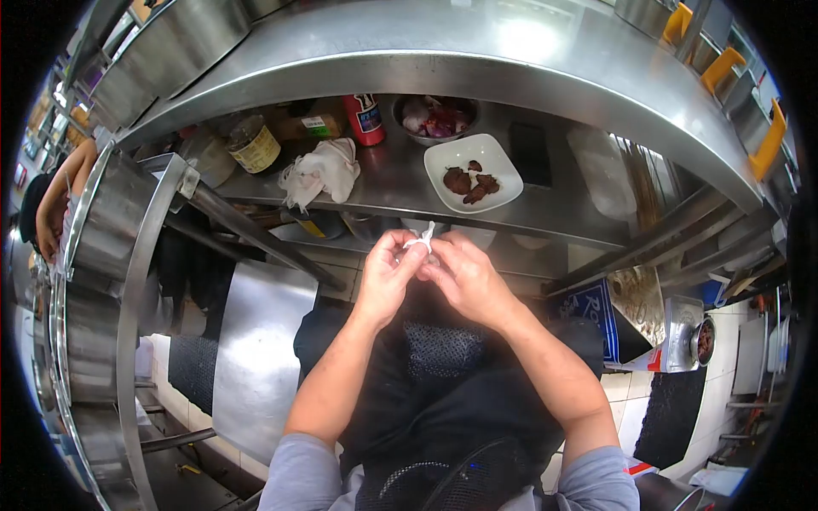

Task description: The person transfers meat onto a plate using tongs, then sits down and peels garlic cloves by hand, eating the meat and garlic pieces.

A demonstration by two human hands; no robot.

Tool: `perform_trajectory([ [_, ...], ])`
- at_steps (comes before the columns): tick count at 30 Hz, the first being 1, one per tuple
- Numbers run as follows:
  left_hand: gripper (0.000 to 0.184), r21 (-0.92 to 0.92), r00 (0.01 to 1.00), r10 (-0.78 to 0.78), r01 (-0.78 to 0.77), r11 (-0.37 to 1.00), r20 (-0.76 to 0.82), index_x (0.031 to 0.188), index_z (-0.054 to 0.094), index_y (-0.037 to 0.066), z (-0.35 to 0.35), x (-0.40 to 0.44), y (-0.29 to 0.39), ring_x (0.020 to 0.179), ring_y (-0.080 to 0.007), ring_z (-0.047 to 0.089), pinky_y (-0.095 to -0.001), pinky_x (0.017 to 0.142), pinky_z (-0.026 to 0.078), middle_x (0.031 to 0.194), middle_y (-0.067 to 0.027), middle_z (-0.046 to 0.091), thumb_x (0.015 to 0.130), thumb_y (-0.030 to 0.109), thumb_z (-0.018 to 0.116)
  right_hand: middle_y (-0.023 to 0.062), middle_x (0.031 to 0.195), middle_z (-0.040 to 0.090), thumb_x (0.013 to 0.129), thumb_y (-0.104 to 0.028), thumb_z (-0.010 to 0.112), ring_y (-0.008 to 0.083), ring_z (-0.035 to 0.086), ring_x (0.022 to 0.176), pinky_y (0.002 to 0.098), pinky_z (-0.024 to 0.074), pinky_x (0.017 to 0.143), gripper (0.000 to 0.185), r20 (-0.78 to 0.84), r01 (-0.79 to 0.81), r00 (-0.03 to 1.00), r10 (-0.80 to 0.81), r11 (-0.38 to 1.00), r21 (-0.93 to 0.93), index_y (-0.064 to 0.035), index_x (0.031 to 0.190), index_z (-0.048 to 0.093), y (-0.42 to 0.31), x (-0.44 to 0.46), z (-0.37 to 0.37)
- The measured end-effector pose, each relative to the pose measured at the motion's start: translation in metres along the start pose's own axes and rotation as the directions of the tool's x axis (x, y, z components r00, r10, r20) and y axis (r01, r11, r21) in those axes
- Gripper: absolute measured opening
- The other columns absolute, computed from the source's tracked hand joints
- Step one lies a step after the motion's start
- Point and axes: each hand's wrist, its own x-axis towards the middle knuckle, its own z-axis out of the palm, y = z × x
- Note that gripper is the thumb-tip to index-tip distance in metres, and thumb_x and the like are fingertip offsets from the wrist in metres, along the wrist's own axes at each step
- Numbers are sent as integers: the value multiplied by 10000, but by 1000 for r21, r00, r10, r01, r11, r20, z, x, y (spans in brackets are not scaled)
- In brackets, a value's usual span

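Pinched between both my hands, above my lap, is a small twisted white piece, thin like plastic or paper; its exact kind I cannot make out. My left hand grips it from the left with fingertips curled in. From the other side my right hand closes on it, thumb and fingers meeting near the middle. Just beyond the hands, on the steel shelf, a white square bowl holds a few dark brown pieces. A crumpled white cloth lies farther left on that shelf.
A metal bowl of reddish-purple pieces, a red bottle and a labelled jar stand on the shelf. The steel counter overhangs it. A blue box is at right. Another person's arm shows far left.
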Motion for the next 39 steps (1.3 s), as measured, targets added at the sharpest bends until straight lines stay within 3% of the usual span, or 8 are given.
perform_trajectory([
  [8,131,-58,993,-11,18,998,115,1082,634,46,-5,2,9,841,-124,692,-271,766,578,997,-52,715,1067,174,657,139,883,690,949,-58,715,307,700,827,393,550,749,87,56,9,998,-8,999,-30,-15,1024,711,-8,10,-25],
  [11,186,48,981,-3,-6,999,191,1081,623,39,-2,0,14,860,-127,702,-280,792,584,1003,-55,710,1087,225,634,122,870,708,950,-54,716,269,704,783,367,547,714,60,65,-1,998,3,1000,-28,-9,988,709,-12,14,-35],
  [19,222,44,990,91,-96,994,111,1112,558,47,-8,2,15,962,-140,692,-318,855,598,1068,-57,666,1104,264,601,24,829,680,1007,-113,703,77,602,727,268,496,668,118,66,-341,940,335,919,195,5,1012,701,-15,8,-35],
  [25,216,-115,982,151,-138,984,115,1189,575,36,5,-1,11,974,-120,673,-311,868,593,1068,-38,658,1051,161,686,27,829,682,976,-52,724,72,602,708,256,497,647,68,-22,-217,975,223,965,147,0,1009,695,-5,4,-9],
  [29,237,36,990,84,-88,995,111,1155,611,38,-3,-1,14,927,-93,658,-276,808,575,1048,-31,669,1005,155,753,68,937,690,957,-9,722,120,675,773,279,547,689,103,32,-91,996,89,992,86,18,1052,692,-9,5,-9],
  [31,220,61,994,107,-109,992,23,1120,610,47,-8,3,12,858,-80,647,-246,737,556,1023,-30,682,1010,175,751,105,1018,681,956,-20,730,144,700,823,297,581,740,196,54,-121,992,111,964,237,10,1146,697,-11,4,-7],
  [34,225,-1,999,23,-23,1000,-30,1091,614,79,-5,0,17,731,-31,603,-201,635,499,937,4,684,1016,242,750,122,1051,681,957,-34,736,178,716,812,328,608,764,263,12,93,996,-93,996,-2,-19,1217,707,-33,15,-8],
  [39,250,-121,995,-77,84,989,59,1142,603,73,3,-1,13,790,-43,628,-210,666,521,997,-2,681,1017,232,748,105,984,699,992,-52,705,167,694,724,322,582,669,145,5,7,1000,-7,1000,12,0,1126,722,-15,12,-15],
])
